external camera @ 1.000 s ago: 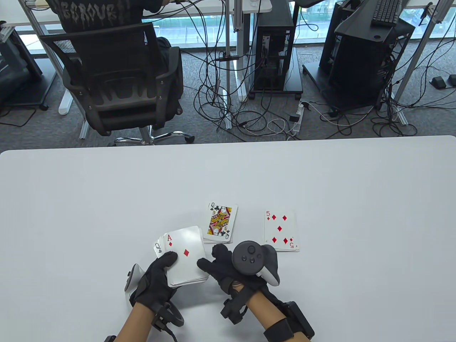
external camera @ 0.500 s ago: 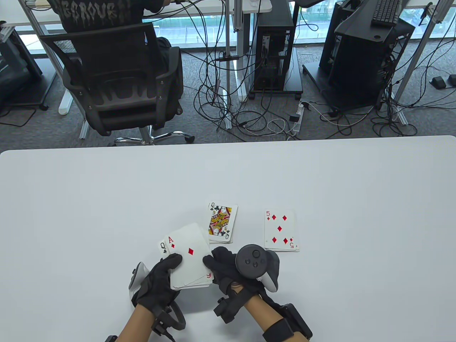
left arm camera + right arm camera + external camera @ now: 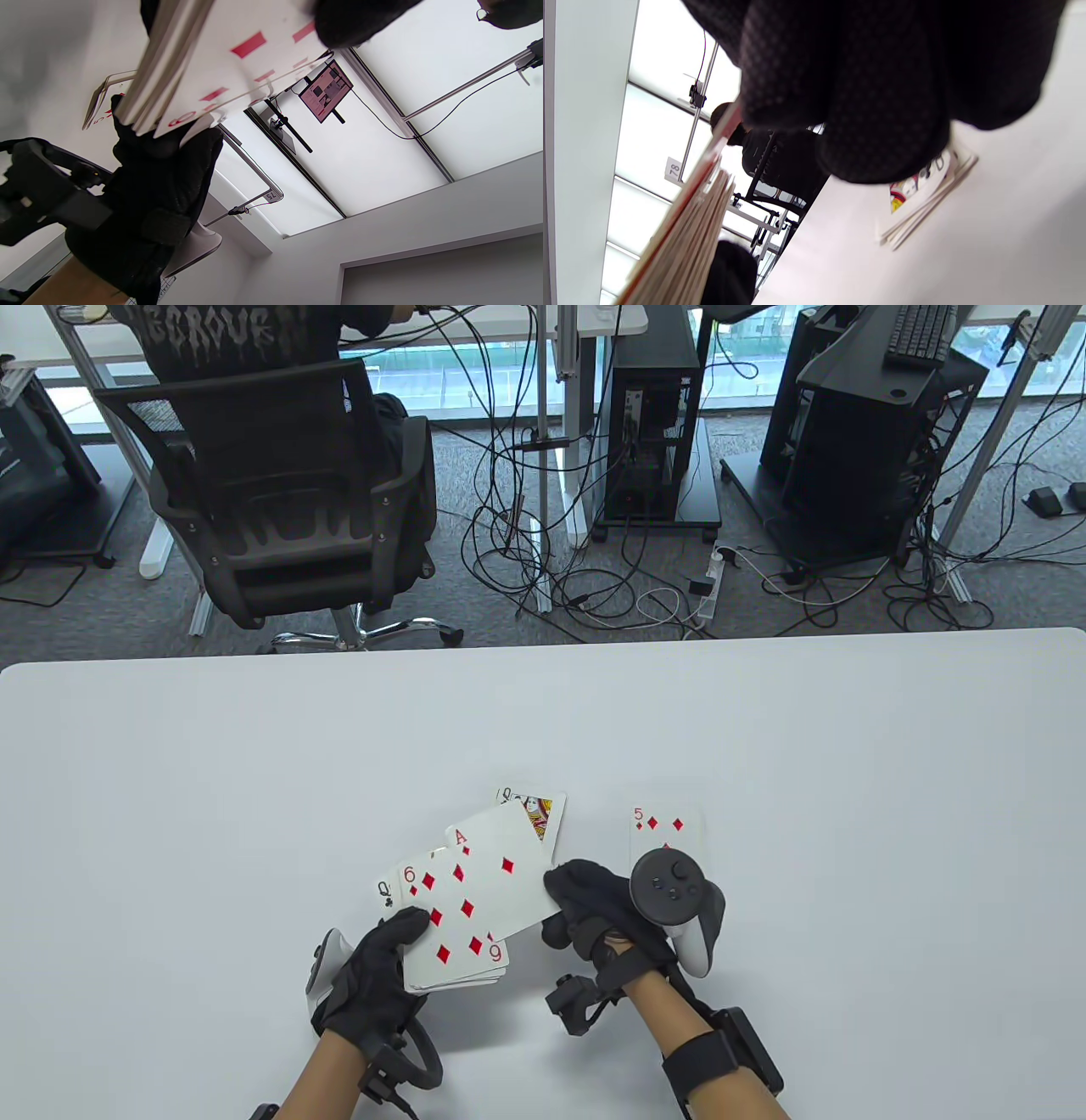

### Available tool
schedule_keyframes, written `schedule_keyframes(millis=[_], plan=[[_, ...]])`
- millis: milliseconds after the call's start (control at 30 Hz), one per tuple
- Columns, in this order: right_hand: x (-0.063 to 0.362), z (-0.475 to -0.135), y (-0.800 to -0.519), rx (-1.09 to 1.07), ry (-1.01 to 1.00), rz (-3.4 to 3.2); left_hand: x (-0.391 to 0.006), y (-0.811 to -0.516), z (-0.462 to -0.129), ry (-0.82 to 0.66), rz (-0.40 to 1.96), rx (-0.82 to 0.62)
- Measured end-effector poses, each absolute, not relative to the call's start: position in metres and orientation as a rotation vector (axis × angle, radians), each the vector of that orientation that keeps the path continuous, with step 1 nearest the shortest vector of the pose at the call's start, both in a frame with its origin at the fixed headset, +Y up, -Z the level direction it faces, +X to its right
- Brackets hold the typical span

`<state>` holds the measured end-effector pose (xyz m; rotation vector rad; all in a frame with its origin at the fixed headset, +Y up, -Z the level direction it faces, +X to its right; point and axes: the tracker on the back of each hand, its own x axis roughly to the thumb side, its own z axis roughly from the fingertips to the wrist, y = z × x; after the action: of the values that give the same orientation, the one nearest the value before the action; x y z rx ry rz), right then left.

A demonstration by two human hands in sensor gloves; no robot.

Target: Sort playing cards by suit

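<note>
My left hand (image 3: 373, 976) holds a face-up deck (image 3: 454, 946) above the table, thumb on its left edge; the six of diamonds is on top, and a queen of clubs (image 3: 387, 893) pokes out at its left. My right hand (image 3: 594, 908) pinches the ace of diamonds (image 3: 501, 874) by its right edge and holds it up and to the right of the deck. A clubs pile topped by a queen (image 3: 543, 810) lies on the table, partly hidden behind the ace. A diamonds pile topped by the five (image 3: 666, 827) lies to the right, partly hidden by my right hand's tracker.
The white table (image 3: 170, 780) stretches wide to the left, right and far side of the piles. Beyond its far edge are an office chair (image 3: 271, 492), floor cables and computer towers.
My right hand has pulled the ace of diamonds off the deck and moved it up and to the right, uncovering the six of diamonds. My left hand has held still.
</note>
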<state>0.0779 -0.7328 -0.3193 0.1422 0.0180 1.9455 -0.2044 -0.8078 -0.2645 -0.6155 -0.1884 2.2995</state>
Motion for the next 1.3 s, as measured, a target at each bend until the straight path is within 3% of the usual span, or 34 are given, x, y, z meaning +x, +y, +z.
schedule_keyframes(millis=[333, 767, 1000, 1100, 1300], plan=[[0.165, -0.349, -0.745, -0.356, -0.107, 2.250, -0.205, -0.808, -0.264, -0.157, 2.292, -0.613], [0.159, -0.363, -0.770, -0.534, 0.235, 2.868, -0.206, -0.808, -0.263, -0.136, 2.273, -0.617], [0.149, -0.366, -0.769, -0.584, 0.362, 3.052, -0.207, -0.808, -0.264, -0.136, 2.273, -0.618], [0.148, -0.364, -0.764, -0.572, 0.310, 3.068, -0.207, -0.809, -0.264, -0.138, 2.272, -0.618], [0.118, -0.353, -0.734, -0.160, 0.032, 3.022, -0.207, -0.810, -0.264, -0.125, 2.270, -0.622]])
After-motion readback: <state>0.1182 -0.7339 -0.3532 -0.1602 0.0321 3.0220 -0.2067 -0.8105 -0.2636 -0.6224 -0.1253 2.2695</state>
